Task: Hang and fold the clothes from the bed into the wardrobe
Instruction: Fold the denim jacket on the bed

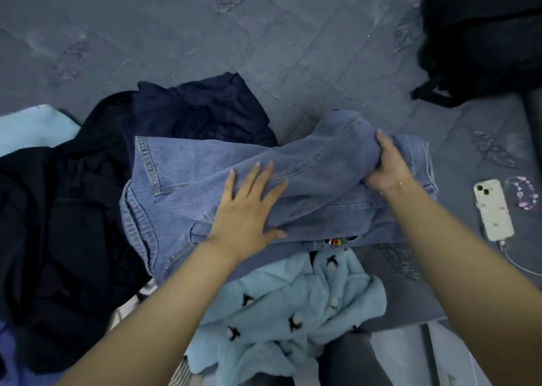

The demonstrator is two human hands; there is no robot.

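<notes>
Jeans point(181, 180) lie on the bed under the left hand point(247, 206), fingers flat and spread, while the right hand point(387, 165) grasps a fold at its fingertips; risk: that bunched fold slips loose and the crease skews.
</notes>
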